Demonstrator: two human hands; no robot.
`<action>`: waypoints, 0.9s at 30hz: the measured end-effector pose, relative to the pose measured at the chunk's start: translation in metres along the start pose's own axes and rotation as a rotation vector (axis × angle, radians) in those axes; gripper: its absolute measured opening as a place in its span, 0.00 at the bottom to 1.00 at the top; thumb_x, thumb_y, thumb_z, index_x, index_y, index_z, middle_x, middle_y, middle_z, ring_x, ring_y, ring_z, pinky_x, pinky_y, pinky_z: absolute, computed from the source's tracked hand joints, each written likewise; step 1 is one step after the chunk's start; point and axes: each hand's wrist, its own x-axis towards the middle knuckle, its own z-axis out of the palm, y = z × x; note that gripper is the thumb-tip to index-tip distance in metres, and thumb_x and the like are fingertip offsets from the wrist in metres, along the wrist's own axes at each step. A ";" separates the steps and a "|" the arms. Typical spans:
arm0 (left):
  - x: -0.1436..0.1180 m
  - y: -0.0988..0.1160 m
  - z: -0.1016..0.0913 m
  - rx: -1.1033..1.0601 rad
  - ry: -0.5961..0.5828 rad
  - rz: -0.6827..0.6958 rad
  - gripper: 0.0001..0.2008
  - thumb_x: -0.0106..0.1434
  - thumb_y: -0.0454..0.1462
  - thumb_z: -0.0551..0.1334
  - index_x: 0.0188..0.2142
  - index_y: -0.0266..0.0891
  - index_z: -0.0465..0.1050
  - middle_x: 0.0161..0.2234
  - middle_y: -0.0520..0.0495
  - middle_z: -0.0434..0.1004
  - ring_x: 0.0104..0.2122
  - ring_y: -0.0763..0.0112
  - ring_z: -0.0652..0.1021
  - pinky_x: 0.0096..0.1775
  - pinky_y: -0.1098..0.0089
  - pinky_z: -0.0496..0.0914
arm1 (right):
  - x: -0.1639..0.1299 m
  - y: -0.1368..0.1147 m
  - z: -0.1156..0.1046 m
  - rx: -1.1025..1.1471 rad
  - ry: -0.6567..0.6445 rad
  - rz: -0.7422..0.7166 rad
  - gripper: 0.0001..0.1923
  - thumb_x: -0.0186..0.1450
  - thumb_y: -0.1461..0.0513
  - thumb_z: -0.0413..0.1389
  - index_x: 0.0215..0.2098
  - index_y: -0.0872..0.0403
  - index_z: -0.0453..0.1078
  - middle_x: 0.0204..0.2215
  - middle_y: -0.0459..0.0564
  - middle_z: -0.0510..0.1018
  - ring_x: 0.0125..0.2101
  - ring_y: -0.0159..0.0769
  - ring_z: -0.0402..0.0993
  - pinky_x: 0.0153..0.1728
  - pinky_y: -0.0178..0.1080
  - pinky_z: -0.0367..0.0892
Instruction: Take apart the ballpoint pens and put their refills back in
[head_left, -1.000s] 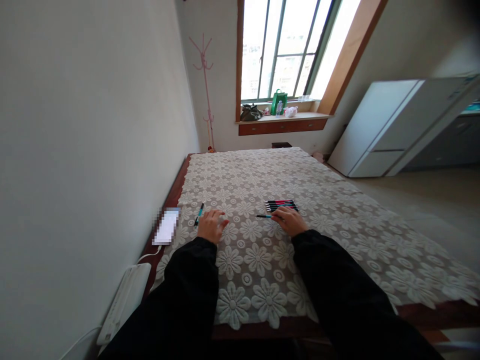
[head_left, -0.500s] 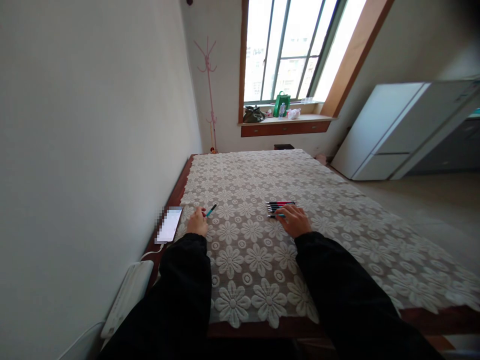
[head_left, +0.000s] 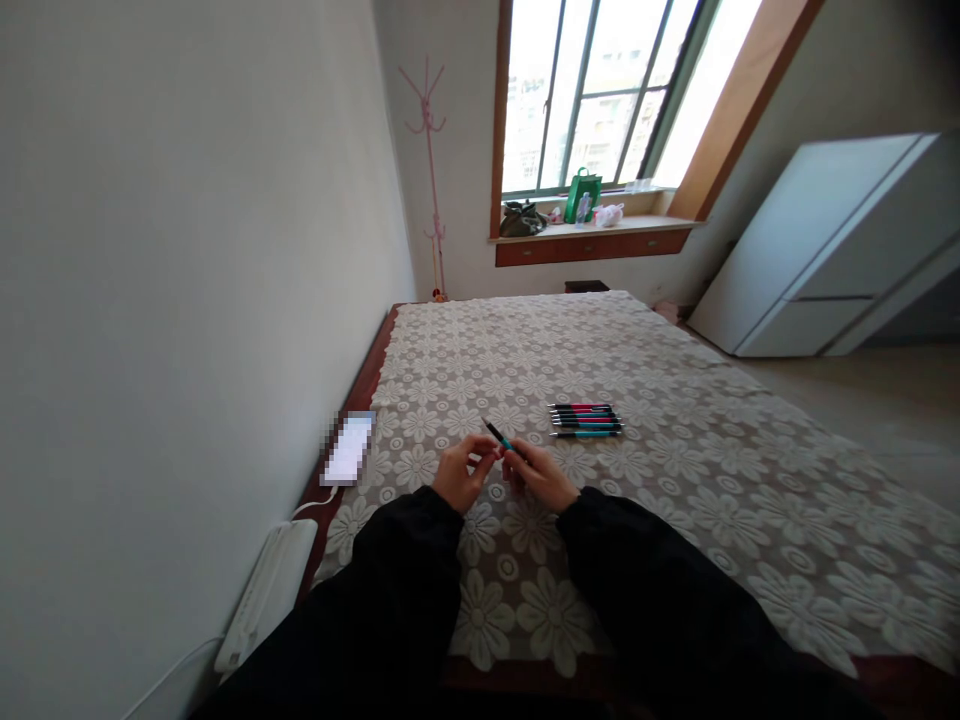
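Note:
Above the near middle of the lace tablecloth, my two hands are close together. A black and teal pen (head_left: 494,432) slants up to the left from my right hand (head_left: 541,477), which is closed around its lower part. My left hand (head_left: 461,472) is closed in a pinch just left of it, its fingertips at the right fingers. A small reddish spot shows between the hands; whether it is a held thing or a fingertip I cannot tell. Several pens (head_left: 585,417) in black, red and teal lie side by side to the right, apart from both hands.
The flowered tablecloth (head_left: 487,375) covers a dark red table along the left wall. A phone (head_left: 349,450) with a cable lies at its left edge, near a white power strip (head_left: 268,590). Beyond stand a pink coat rack (head_left: 431,170), a windowsill with bags, and a white fridge (head_left: 825,240).
My right hand has left the row of pens and moved left. My left hand has moved right to meet it. The pen from my left hand is now in my right; the view has shifted slightly.

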 end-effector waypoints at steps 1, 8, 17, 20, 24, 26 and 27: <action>0.001 0.000 -0.004 0.077 0.039 0.040 0.08 0.65 0.34 0.59 0.44 0.41 0.71 0.39 0.46 0.78 0.39 0.68 0.79 0.37 0.69 0.75 | -0.001 0.001 -0.003 -0.077 0.009 -0.014 0.21 0.70 0.47 0.43 0.42 0.53 0.67 0.23 0.43 0.71 0.20 0.33 0.68 0.23 0.34 0.60; 0.007 -0.007 -0.019 0.409 -0.004 0.190 0.08 0.65 0.34 0.60 0.43 0.42 0.74 0.44 0.45 0.77 0.46 0.63 0.75 0.50 0.61 0.70 | -0.008 0.007 -0.014 -0.579 -0.040 -0.072 0.16 0.72 0.52 0.43 0.45 0.51 0.68 0.26 0.45 0.76 0.29 0.37 0.73 0.31 0.35 0.58; 0.016 -0.020 -0.042 0.662 0.015 0.034 0.11 0.65 0.45 0.61 0.42 0.42 0.75 0.43 0.45 0.79 0.46 0.59 0.75 0.53 0.57 0.64 | -0.008 0.003 -0.018 -0.896 -0.068 -0.052 0.16 0.73 0.55 0.41 0.40 0.51 0.69 0.32 0.50 0.79 0.32 0.37 0.74 0.30 0.35 0.53; 0.021 -0.029 -0.069 0.792 0.255 -0.180 0.16 0.66 0.45 0.60 0.49 0.40 0.71 0.50 0.40 0.74 0.52 0.53 0.71 0.54 0.54 0.63 | -0.008 0.002 -0.017 -0.914 -0.073 -0.042 0.16 0.73 0.55 0.42 0.41 0.51 0.69 0.33 0.50 0.79 0.32 0.38 0.74 0.30 0.36 0.54; 0.022 -0.040 -0.088 0.873 0.339 -0.440 0.21 0.64 0.47 0.60 0.53 0.40 0.67 0.56 0.37 0.68 0.56 0.48 0.66 0.53 0.49 0.63 | -0.009 0.003 -0.016 -0.931 -0.089 -0.046 0.15 0.72 0.54 0.43 0.41 0.49 0.70 0.34 0.49 0.80 0.34 0.39 0.75 0.31 0.36 0.55; 0.020 -0.043 -0.089 0.883 0.325 -0.494 0.22 0.63 0.48 0.61 0.54 0.42 0.66 0.57 0.36 0.67 0.57 0.47 0.65 0.53 0.47 0.62 | -0.009 0.005 -0.016 -0.932 -0.088 -0.050 0.16 0.72 0.54 0.43 0.42 0.49 0.70 0.35 0.49 0.80 0.34 0.39 0.75 0.31 0.36 0.55; 0.020 -0.044 -0.089 0.886 0.316 -0.511 0.23 0.63 0.48 0.61 0.54 0.42 0.66 0.57 0.36 0.67 0.57 0.47 0.65 0.54 0.46 0.61 | -0.009 0.005 -0.016 -0.930 -0.087 -0.052 0.16 0.72 0.54 0.43 0.42 0.49 0.71 0.35 0.49 0.80 0.35 0.40 0.76 0.31 0.36 0.55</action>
